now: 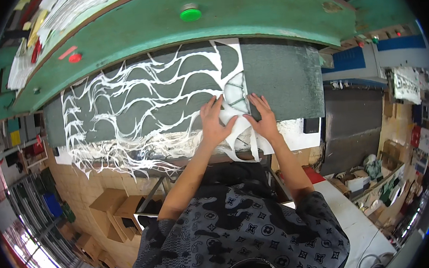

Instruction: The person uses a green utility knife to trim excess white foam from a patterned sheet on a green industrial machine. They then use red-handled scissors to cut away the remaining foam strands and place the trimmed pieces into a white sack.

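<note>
A curved, half-round cutting die (236, 93) with thin green cross bars lies near the right end of a white sheet (231, 50). My left hand (216, 125) rests at the die's left side, fingers stretched out on the sheet and thumb pointing toward the die's near edge. Close to its straight right edge is my right hand (264, 121), fingers extended and spread, the index finger beside the die. Left of the hands, the sheet is a web of thin white strips (146, 84) around cut-out gaps. Beneath everything lies a dark grey cutting board (283, 79).
A green machine beam (266, 13) crosses behind the board, carrying a green button (190, 14) and a red button (75, 58). White papers (67, 17) are heaped on top at left. Cardboard boxes (111, 211) stand on the floor; a white table (349, 214) is at right.
</note>
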`<action>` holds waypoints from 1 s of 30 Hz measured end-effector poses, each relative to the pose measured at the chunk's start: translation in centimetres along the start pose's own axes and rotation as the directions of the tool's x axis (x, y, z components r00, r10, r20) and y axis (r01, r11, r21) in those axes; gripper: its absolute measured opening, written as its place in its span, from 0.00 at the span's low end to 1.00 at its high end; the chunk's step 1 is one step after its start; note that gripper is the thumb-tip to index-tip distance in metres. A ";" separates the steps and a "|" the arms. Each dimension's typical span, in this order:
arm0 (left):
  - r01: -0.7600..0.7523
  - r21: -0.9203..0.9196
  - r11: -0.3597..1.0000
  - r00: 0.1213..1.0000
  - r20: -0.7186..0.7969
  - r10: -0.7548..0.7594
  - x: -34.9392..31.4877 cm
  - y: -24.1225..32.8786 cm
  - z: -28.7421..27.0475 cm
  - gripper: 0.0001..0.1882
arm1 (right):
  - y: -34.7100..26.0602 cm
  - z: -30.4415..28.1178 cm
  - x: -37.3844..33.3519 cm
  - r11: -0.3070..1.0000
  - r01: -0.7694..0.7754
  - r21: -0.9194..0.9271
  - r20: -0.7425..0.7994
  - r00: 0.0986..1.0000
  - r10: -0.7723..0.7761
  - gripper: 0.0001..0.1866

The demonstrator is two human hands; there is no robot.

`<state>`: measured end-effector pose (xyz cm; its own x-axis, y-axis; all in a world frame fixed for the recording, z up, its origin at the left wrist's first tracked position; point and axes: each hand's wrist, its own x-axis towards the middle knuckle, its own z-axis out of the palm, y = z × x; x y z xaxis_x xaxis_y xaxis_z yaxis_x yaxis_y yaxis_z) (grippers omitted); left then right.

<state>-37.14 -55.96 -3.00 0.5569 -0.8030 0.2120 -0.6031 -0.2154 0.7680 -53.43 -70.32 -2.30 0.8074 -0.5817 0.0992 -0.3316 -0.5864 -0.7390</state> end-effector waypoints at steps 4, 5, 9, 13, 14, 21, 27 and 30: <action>-0.023 0.012 1.000 1.000 -0.004 0.023 -0.1 0.1 0.1 0.40 | 0.4 -0.1 -0.2 0.998 0.039 -0.054 0.006 0.999 -0.039 0.27; -0.028 0.022 0.999 1.000 0.004 0.028 -0.1 0.0 0.2 0.40 | 0.4 0.0 -0.1 0.996 0.046 -0.073 0.011 0.999 -0.045 0.26; -0.021 0.026 0.999 0.999 -0.025 0.021 -0.3 -0.3 0.6 0.39 | 0.2 -0.1 -0.3 0.995 0.050 -0.083 0.002 0.999 -0.050 0.27; -0.047 0.021 0.999 0.999 -0.010 0.047 0.1 -0.4 0.5 0.38 | 0.2 -0.1 0.1 0.995 0.054 -0.082 -0.026 0.998 -0.056 0.27; -0.046 0.021 0.999 0.999 -0.006 0.046 0.0 -0.4 0.3 0.38 | 0.1 0.0 0.0 0.995 0.058 -0.078 -0.023 0.998 -0.060 0.27; -0.018 0.000 1.000 0.999 0.031 0.018 0.2 -0.2 -0.4 0.37 | 0.1 0.1 0.3 0.995 0.058 -0.078 -0.041 0.997 -0.061 0.24; 0.028 -0.047 0.998 0.999 0.026 -0.027 0.5 -0.3 -0.6 0.35 | 0.5 0.5 0.2 0.988 0.087 -0.128 -0.012 0.996 -0.090 0.25; 0.031 -0.058 0.998 0.999 0.018 -0.030 0.5 -0.5 -0.7 0.34 | 0.3 0.7 0.3 0.984 0.096 -0.148 -0.016 0.995 -0.099 0.25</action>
<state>-36.22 -55.89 -2.86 0.5643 -0.8061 0.1785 -0.5517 -0.2073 0.8079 -52.99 -70.27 -2.96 0.8285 -0.5295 0.1823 -0.3213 -0.7160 -0.6197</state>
